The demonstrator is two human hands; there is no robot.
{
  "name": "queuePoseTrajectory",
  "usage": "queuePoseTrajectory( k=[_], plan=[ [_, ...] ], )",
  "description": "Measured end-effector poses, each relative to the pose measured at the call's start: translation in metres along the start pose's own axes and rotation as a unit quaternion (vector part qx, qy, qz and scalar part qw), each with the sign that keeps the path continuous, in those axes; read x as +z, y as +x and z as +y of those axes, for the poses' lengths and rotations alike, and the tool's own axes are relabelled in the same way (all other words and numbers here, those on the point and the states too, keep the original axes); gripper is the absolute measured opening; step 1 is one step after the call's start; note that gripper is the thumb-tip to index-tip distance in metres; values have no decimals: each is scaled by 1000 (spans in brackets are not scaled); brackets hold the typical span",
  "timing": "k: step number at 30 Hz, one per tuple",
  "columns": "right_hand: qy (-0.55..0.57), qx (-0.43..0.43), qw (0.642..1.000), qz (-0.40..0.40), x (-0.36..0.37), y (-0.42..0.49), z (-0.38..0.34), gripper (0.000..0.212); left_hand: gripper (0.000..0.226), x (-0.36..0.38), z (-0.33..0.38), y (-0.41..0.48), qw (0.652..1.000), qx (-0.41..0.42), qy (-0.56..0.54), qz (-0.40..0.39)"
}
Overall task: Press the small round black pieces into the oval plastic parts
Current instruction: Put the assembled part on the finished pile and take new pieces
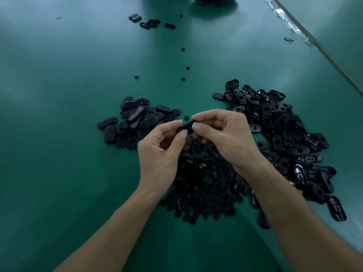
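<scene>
Both hands meet over the middle of the green table and hold one black oval plastic part (187, 126) between them. My left hand (161, 148) pinches its near end with thumb and fingers. My right hand (224, 134) grips its far end, thumb pressed on top. Whether a round piece sits in it is hidden by my fingers. Under my hands lies a heap of small round black pieces (202, 185). A pile of oval parts (135, 122) lies to the left. A larger pile of oval parts with holes (284, 138) spreads to the right.
A few loose round pieces (183, 79) lie in a line further back on the green table (59, 114). Several oval parts (149, 23) sit near the far edge. A taped seam (306, 34) runs diagonally along the right side.
</scene>
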State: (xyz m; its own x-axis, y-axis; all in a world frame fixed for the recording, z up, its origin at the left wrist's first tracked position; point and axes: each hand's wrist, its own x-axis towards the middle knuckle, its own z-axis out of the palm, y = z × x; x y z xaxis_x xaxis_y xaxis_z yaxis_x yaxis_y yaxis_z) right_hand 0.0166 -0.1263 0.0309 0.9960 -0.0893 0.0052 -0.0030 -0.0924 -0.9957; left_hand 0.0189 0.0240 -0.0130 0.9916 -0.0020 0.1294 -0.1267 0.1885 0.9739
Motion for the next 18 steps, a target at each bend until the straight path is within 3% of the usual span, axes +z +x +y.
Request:
queuePoseTrajectory(
  k=[10,14,18],
  plan=[
    [-65,-36,997,-8,0,1,-1,19,15,-2,-1,-1,1000,2,31,-2],
    [-126,-75,988,-46,3,0,-6,25,29,-1,-3,0,999,-13,51,1],
    [-247,-53,967,4,0,2,-3,21,24,0,-2,0,999,0,47,-4]
  ],
)
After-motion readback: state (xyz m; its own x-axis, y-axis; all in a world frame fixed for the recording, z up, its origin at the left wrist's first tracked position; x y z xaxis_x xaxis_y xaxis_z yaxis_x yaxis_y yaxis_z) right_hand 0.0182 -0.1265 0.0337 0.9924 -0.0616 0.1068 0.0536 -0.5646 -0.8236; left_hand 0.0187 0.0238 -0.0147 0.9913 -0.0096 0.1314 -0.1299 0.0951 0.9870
